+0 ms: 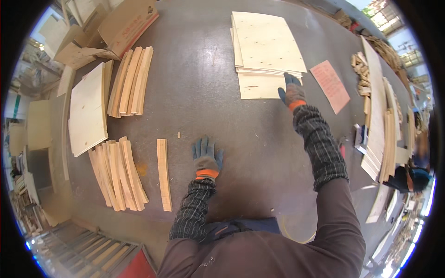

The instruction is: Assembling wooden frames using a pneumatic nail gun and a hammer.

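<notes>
My left hand (pixel 206 163), in a grey and blue work glove with an orange cuff, lies flat on the grey table (pixel 241 153), fingers spread, holding nothing. My right hand (pixel 294 94), gloved alike, reaches forward to the near right corner of a stack of pale plywood sheets (pixel 266 41). Its fingers are stretched out over the sheets' edge, thumb apart. One lower plywood sheet (pixel 259 88) sticks out toward me from under the others. A single wooden strip (pixel 164 173) lies left of my left hand.
Wooden strips (pixel 120 176) lie in rows at the left, with more strips (pixel 131 83) beyond. Plywood sheets (pixel 89 109) overlap them. An opened cardboard box (pixel 127 28) stands far left. A pink written sheet (pixel 330 85) lies right of my right hand; long boards (pixel 376 116) line the right edge.
</notes>
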{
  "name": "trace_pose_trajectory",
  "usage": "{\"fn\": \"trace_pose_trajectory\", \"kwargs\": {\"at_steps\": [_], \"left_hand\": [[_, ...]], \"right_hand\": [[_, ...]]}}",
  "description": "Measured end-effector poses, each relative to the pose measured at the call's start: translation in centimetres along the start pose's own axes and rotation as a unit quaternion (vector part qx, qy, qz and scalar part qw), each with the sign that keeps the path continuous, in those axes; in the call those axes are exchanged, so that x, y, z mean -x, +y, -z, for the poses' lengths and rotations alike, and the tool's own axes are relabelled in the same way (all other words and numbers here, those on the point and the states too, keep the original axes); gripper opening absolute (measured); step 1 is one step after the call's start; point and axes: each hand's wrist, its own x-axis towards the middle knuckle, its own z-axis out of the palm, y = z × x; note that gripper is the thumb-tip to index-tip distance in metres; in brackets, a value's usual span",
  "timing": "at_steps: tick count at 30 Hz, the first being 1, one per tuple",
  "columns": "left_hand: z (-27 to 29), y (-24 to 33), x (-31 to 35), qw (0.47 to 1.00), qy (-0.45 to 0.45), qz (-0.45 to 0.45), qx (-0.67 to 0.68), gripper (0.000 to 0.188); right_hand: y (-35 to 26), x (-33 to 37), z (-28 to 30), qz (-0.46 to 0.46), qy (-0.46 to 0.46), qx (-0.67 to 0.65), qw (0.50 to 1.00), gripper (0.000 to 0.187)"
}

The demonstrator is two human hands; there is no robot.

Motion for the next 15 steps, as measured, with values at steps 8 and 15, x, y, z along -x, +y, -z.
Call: {"fn": "trace_pose_trajectory", "kwargs": {"at_steps": [8,15], "left_hand": [[-0.3,0.2,-0.6,0.999,0.040,-0.012,-0.016,0.046],[0.3,0.1,-0.3,0.997,0.073,0.014,-0.010,0.033]], "right_hand": [[4.5,-13.6,-4.9,0.085,-0.092,0.123,0.985,0.074],[4.9,-13.1,-6.3,0.087,-0.102,0.161,0.978,0.064]]}}
